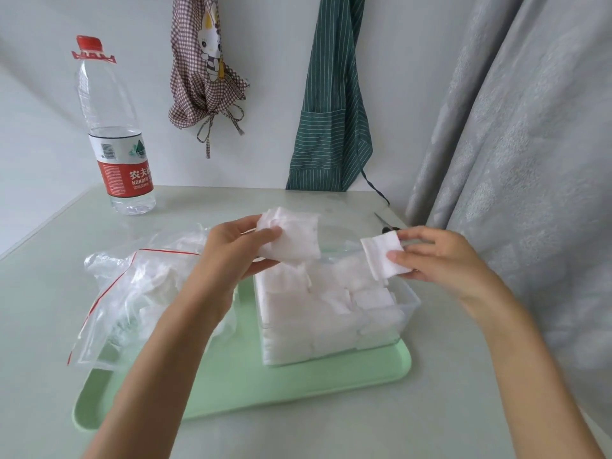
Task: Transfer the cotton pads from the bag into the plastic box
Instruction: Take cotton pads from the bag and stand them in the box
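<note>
White square cotton pads are held in both hands above the plastic box.
A thick stack is gripped by the left hand; a thin stack is pinched by the right hand. The clear plastic box, at the green tray's right edge, is nearly filled with pads; more remain in the zip bag over its left edge.

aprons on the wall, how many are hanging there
2. A checked apron with a cartoon cat hangs behind the water bottle; a green striped apron hangs further right, beside the grey curtain. The curtain could hide others.
</note>
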Motion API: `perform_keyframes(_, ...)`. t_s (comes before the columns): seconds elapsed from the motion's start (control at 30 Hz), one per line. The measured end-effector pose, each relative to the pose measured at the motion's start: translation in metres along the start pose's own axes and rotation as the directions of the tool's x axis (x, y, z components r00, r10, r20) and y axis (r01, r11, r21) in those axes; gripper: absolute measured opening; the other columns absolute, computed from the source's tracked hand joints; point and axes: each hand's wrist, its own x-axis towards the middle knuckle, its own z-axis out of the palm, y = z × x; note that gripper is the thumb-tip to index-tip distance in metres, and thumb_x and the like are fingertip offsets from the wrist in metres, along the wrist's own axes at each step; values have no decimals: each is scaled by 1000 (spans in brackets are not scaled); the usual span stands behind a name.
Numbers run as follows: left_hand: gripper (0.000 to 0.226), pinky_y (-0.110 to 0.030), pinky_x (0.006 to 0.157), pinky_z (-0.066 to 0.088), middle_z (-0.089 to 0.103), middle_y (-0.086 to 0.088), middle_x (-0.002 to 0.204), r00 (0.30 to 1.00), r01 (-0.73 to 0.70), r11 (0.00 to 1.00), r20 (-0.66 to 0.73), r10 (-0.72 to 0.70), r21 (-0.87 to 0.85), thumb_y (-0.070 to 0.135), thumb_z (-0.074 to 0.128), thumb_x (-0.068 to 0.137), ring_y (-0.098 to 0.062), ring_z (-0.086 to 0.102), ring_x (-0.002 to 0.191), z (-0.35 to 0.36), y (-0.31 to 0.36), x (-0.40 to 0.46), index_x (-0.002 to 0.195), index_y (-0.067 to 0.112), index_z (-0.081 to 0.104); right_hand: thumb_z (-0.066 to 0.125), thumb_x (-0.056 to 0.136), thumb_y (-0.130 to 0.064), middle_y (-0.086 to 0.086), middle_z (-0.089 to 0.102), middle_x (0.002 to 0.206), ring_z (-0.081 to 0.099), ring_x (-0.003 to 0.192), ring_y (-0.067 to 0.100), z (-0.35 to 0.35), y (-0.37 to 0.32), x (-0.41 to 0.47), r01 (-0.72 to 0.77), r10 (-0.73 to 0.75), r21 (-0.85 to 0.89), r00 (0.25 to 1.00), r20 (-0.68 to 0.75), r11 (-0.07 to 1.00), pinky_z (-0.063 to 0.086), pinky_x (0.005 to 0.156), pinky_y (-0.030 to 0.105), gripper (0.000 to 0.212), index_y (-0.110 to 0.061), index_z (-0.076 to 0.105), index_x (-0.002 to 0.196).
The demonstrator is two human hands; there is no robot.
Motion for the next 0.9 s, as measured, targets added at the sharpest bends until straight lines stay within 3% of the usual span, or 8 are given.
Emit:
perform_keyframes(0.13,14,-16,66,56,73,2,78,1000,-5,1000,-7,5,-15,6,58,89,-6,69,73,-2,-1,1,93,14,69,74,75,0,7,63,84,63,78,19,3,15,2,-54,80,-331,995,64,942,59,72,37,24,-12,57,85)
perform_keyframes(0.2,14,-15,64,56,72,2,78,1000,-3,1000,-10,3,-21,5,59,89,-6,69,71,-1,-2,1,91,15,68,76,72,-2,3,62,80,61,74,18,8,13,2,-5,46,-441,996,81,897,57,72,36,29,-17,51,76)
perform_keyframes(0.33,15,-15,62,55,71,-3,86,1000,1,1000,-5,-1,-15,6,59,89,-9,68,73,0,-3,2,99,13,67,77,71,-21,-11,60,70,58,75,12,16,0,0,180,28,-791,970,242,585,44,68,23,23,-27,56,66)
perform_keyframes(0.5,19,-16,65,56,70,-5,90,1000,21,1000,6,-21,11,6,59,89,-13,67,78,-1,-4,3,107,10,66,80,67,-36,-8,52,79,50,79,9,11,-25,7,303,-48,-918,952,301,257,28,52,16,15,-37,67,73)
perform_keyframes(0.6,17,-16,68,56,71,-5,92,999,34,999,35,-35,27,6,58,90,-13,67,82,0,-6,1,103,9,67,80,67,-41,-7,55,77,48,72,6,13,-27,15,361,12,-895,926,377,262,31,66,22,16,-39,71,81)
perform_keyframes(0.7,13,-13,67,55,71,-4,90,996,51,998,72,-53,37,7,57,91,-11,67,82,2,-6,-1,96,11,69,79,66,-47,-9,54,70,52,82,10,23,-17,19,394,47,-887,908,417,242,24,76,25,23,-38,73,86)
perform_keyframes(0.8,13,-13,66,55,71,-3,88,994,64,997,80,-67,47,7,57,91,-9,67,79,2,-7,-1,95,10,69,78,65,-50,-11,53,65,56,82,11,24,-18,19,385,39,-889,913,406,247,28,67,23,23,-36,74,82)
perform_keyframes(0.9,14,-13,66,55,71,-2,85,994,77,996,71,-81,49,7,57,91,-8,67,76,2,-6,0,89,13,69,77,68,-50,-11,60,69,57,77,13,18,-26,17,273,-20,-877,957,288,395,34,56,22,19,-33,74,74)
